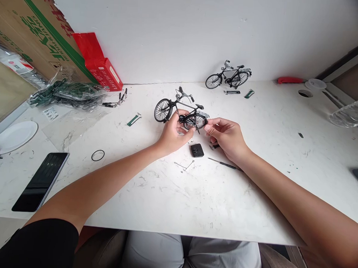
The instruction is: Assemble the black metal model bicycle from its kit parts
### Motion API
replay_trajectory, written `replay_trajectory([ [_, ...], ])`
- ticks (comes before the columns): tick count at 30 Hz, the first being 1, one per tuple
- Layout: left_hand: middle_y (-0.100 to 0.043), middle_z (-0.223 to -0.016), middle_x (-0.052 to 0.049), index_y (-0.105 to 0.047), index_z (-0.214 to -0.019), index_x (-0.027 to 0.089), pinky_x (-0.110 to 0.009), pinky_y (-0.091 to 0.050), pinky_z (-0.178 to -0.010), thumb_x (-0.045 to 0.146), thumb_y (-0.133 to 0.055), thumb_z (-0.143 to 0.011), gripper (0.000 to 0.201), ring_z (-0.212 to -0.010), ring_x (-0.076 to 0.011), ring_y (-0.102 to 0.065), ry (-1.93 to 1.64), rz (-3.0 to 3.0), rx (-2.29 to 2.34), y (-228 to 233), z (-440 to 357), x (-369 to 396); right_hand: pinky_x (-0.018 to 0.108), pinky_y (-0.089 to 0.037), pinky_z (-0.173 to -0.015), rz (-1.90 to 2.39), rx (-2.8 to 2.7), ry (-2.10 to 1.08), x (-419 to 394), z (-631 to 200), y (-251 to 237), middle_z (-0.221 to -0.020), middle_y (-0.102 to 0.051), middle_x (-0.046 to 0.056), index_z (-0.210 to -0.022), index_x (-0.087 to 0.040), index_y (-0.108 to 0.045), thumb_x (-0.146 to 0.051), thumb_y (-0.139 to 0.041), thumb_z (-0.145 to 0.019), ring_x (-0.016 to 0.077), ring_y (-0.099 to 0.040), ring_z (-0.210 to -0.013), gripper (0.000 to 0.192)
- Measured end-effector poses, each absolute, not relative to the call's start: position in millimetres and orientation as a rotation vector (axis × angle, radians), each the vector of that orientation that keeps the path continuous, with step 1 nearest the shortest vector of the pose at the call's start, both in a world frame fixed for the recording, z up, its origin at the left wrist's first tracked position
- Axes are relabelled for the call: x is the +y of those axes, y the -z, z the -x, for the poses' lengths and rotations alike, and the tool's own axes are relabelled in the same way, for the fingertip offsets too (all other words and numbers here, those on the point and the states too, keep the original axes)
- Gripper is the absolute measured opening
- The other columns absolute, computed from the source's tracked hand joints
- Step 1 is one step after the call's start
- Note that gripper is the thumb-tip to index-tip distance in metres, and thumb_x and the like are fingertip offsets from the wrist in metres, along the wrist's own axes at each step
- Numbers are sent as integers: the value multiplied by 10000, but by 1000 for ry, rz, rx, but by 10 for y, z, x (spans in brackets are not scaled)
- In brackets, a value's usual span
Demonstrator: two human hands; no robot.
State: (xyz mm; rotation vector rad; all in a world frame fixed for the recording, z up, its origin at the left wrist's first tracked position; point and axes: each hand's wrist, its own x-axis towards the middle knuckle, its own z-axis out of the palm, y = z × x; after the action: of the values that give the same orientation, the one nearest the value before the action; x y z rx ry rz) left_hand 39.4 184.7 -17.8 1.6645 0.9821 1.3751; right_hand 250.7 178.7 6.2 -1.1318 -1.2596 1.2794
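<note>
A black miniature bicycle [187, 107] stands just above the middle of the table, its front wheel to the left. My left hand [176, 134] is closed around the lower frame and the near side of the rear wheel. At the rear end of that wheel, the thumb and index finger of my right hand [225, 134] are pinched together at the wheel's edge; whether a small part sits between them is hidden. Below the hands lie a small black square block [197, 150], a thin screwdriver [224, 163] and a thin silver wire part [184, 165].
Another miniature bicycle [230, 76] stands at the back wall. Green small parts [134, 119], a black ring [98, 155], a phone [40, 182] and a white lid [16, 136] lie leftward. A red box [105, 74] and plastic bags [67, 94] stand behind them. A red-handled tool [290, 80] is back right.
</note>
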Motion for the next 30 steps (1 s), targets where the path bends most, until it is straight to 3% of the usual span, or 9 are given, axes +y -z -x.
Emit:
replay_trajectory([
  [9, -777, -1109, -61, -514, -1276, 252, -339, -689, -779, 234, -835, -915, 483, -920, -215, -833, -1280, -1606, 893, 220, -388, 1861, 267, -484, -498, 1121, -1284, -1281, 1800, -2514, -20, -816, -687, 39, -979, -216, -759, -627, -1010, -692, 173, -634, -740, 561],
  [18, -740, -1220, -74, -541, -1272, 233, -309, -680, -771, 177, -865, -854, 531, -901, -166, -782, -1321, -1675, 961, 223, -389, 1867, 252, -477, -477, 1116, -1284, -1295, 1793, -2495, -48, -772, -679, 28, -969, -205, -745, -598, -1006, -701, 153, -610, -697, 542],
  [30, -727, -1238, -73, -538, -1300, 251, -362, -700, -838, 248, -915, -844, 591, -950, -192, -786, -1306, -1657, 930, 295, -366, 1915, 250, -480, -482, 1126, -1311, -1281, 1791, -2500, -45, -760, -682, 28, -992, -193, -759, -584, -979, -737, 148, -612, -674, 516],
])
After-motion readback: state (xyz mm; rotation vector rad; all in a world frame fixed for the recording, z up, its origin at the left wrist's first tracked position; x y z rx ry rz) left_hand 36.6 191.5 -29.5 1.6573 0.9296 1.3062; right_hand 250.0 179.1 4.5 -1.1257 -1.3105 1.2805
